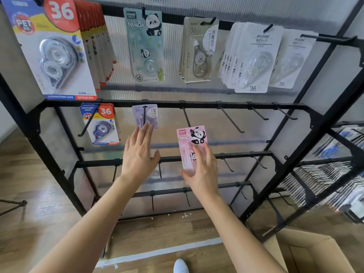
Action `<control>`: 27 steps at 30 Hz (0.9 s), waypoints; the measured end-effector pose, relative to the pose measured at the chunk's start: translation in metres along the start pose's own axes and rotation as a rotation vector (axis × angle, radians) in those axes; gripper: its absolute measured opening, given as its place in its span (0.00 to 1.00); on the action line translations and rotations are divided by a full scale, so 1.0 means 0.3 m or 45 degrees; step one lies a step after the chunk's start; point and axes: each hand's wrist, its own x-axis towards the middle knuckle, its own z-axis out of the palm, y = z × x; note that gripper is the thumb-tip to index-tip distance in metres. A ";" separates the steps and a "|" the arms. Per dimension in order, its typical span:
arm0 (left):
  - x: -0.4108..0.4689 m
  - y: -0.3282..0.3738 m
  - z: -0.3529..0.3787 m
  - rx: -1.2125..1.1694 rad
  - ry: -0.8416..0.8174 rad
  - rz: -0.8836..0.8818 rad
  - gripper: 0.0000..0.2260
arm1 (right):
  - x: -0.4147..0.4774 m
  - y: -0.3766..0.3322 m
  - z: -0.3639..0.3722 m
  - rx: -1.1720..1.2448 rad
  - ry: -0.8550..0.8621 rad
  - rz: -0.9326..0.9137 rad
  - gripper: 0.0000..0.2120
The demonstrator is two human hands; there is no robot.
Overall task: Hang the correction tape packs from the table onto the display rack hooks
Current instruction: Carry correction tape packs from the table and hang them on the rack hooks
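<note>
Your right hand (pixel 202 170) grips the pink panda pack (pixel 192 142) low, with the fingers curled round it. The empty hook (pixel 186 117) sits just above the pack top. Raise the pack, align the hang hole with the hook tip, then push back. Your left hand (pixel 139 152), fingers straight, touches the lilac pack (pixel 144 115).

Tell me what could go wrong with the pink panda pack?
1. The right hand holds the pink panda pack by its lower half only, off any hook; it might slip and drop to the floor.
2. The empty hook above it is thin, so the pack's top could miss it and bend.
3. The left hand touches the hanging lilac pack; a nudge may set it swinging.
</note>
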 end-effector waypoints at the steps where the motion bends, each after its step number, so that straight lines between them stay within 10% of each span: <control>1: 0.000 -0.009 0.004 0.031 0.005 0.027 0.35 | 0.011 0.002 0.012 0.020 -0.010 0.000 0.38; 27: 0.050 -0.074 0.103 0.167 0.420 0.195 0.28 | 0.418 0.082 0.262 -0.044 -0.254 0.053 0.44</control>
